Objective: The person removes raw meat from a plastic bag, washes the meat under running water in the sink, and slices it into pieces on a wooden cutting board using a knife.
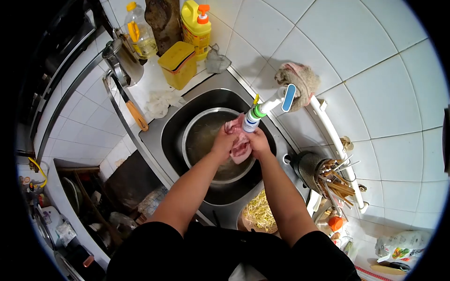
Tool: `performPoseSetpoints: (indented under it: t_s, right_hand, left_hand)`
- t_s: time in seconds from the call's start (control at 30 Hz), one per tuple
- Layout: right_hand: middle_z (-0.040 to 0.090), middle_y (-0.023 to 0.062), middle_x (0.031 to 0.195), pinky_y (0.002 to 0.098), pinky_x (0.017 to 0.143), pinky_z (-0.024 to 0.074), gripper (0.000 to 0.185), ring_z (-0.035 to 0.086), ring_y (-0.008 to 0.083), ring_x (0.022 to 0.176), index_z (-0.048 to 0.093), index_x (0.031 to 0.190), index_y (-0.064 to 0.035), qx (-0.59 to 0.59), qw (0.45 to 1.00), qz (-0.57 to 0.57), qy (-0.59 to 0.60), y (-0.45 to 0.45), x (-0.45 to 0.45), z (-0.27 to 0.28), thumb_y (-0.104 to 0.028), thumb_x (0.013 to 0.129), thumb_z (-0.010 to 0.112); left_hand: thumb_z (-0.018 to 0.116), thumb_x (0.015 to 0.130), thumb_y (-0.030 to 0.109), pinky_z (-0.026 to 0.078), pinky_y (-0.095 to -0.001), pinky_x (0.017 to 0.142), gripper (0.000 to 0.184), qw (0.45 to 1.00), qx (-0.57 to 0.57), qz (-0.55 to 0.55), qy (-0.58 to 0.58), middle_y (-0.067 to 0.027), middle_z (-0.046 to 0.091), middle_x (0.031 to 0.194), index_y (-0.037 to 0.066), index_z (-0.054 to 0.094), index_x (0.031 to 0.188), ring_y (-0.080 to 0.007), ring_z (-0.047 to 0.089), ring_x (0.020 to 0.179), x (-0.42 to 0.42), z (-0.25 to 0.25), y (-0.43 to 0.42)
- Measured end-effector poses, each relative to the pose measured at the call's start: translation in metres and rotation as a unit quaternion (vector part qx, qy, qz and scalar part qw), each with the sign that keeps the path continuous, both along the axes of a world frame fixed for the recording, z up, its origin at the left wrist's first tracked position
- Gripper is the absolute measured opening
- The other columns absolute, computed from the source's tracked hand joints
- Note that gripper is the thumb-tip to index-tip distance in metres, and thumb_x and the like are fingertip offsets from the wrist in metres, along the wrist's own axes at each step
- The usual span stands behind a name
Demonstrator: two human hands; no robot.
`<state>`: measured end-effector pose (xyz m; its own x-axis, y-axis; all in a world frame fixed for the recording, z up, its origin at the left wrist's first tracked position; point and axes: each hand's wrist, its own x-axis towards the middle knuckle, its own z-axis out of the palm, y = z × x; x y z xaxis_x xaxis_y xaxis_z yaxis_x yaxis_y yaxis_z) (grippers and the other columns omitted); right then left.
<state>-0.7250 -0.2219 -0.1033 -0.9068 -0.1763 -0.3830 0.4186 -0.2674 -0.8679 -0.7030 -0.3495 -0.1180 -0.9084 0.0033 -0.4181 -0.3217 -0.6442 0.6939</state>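
Observation:
A piece of raw pink meat [240,146] is held between both hands, just below the white faucet [253,120] with its green ring. My left hand [224,143] grips the meat's left side, and my right hand [258,142] grips its right side. Under them a round metal basin [188,152] with cloudy water stands inside the dark sink [172,136]. The faucet's outlet partly covers the upper part of the meat. Whether water is running cannot be made out.
A knife with a wooden handle [137,115] lies left of the sink. Bean sprouts [259,213] sit in a bowl near my body. A yellow container [178,65], oil bottle [141,35] and detergent bottle [196,30] stand behind. A chopstick holder [310,169] is at right.

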Motion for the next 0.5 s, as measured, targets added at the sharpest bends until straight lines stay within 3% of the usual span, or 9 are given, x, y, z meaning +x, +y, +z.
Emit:
performPoseSetpoints:
  t_s: [0.03, 0.13, 0.23, 0.33, 0.4, 0.43, 0.5]
  right_hand:
    - [0.066, 0.0047, 0.106, 0.0319, 0.082, 0.0508, 0.033, 0.065, 0.0178, 0.090, 0.060, 0.114, -0.0045, 0.022, 0.998, 0.062, -0.006, -0.002, -0.003, 0.014, -0.015, 0.085, 0.070]
    - [0.066, 0.0053, 0.103, 0.0326, 0.079, 0.0516, 0.029, 0.065, 0.0176, 0.089, 0.060, 0.115, -0.0058, 0.018, 0.998, 0.016, -0.057, -0.009, -0.006, 0.004, -0.016, 0.088, 0.067]
    - [0.066, 0.0058, 0.101, 0.0318, 0.076, 0.0525, 0.023, 0.065, 0.0178, 0.088, 0.060, 0.114, -0.0051, 0.062, 0.991, -0.080, -0.082, -0.013, -0.005, -0.014, -0.014, 0.093, 0.060]
    - [0.067, 0.0066, 0.098, 0.0310, 0.075, 0.0530, 0.022, 0.065, 0.0184, 0.086, 0.059, 0.116, -0.0036, 0.082, 0.984, -0.157, 0.033, -0.017, 0.011, -0.024, -0.006, 0.095, 0.052]
    - [0.066, 0.0073, 0.102, 0.0301, 0.079, 0.0518, 0.024, 0.064, 0.0185, 0.091, 0.057, 0.119, -0.0026, 0.057, 0.982, -0.178, 0.019, -0.011, 0.027, -0.002, -0.004, 0.096, 0.050]
    - [0.065, 0.0076, 0.104, 0.0296, 0.080, 0.0512, 0.025, 0.063, 0.0185, 0.093, 0.056, 0.120, -0.0022, 0.045, 0.981, -0.189, 0.010, -0.008, 0.033, 0.014, -0.003, 0.096, 0.048]
    - [0.063, 0.0089, 0.111, 0.0298, 0.086, 0.0491, 0.027, 0.061, 0.0187, 0.099, 0.054, 0.122, -0.0017, 0.036, 0.975, -0.203, 0.086, -0.002, 0.034, 0.027, -0.001, 0.096, 0.047]
  left_hand:
    - [0.061, 0.086, 0.000, 0.050, -0.0284, 0.083, 0.031, 0.994, -0.079, -0.054, 0.044, -0.0062, 0.063, 0.106, 0.005, 0.054, 0.116, -0.0146, 0.061, 0.096, -0.007, -0.013, -0.002]
    - [0.062, 0.088, 0.007, 0.050, -0.0272, 0.080, 0.027, 0.986, -0.126, -0.002, 0.107, -0.0063, 0.063, 0.105, 0.004, 0.055, 0.114, -0.0133, 0.061, 0.093, -0.008, -0.025, 0.006]
    - [0.061, 0.090, 0.011, 0.049, -0.0299, 0.082, 0.030, 0.924, -0.374, -0.064, 0.042, -0.0066, 0.060, 0.113, 0.006, 0.054, 0.119, -0.0143, 0.059, 0.098, -0.005, -0.022, 0.002]
    - [0.058, 0.093, 0.016, 0.050, -0.0343, 0.084, 0.033, 0.968, -0.237, -0.069, 0.048, -0.0088, 0.061, 0.115, 0.006, 0.052, 0.124, -0.0195, 0.061, 0.101, -0.003, -0.026, 0.001]
    - [0.057, 0.094, 0.018, 0.051, -0.0366, 0.086, 0.034, 0.998, -0.030, -0.063, 0.000, -0.0093, 0.060, 0.117, 0.007, 0.050, 0.126, -0.0217, 0.061, 0.102, -0.003, -0.017, 0.000]
    - [0.057, 0.095, 0.020, 0.051, -0.0378, 0.087, 0.035, 0.995, 0.076, -0.060, -0.027, -0.0096, 0.060, 0.118, 0.007, 0.049, 0.127, -0.0229, 0.061, 0.102, -0.001, -0.012, -0.001]
    - [0.056, 0.096, 0.024, 0.051, -0.0394, 0.088, 0.037, 0.989, 0.135, -0.036, -0.042, -0.0092, 0.060, 0.119, 0.009, 0.048, 0.129, -0.0231, 0.061, 0.103, -0.003, -0.018, 0.002]
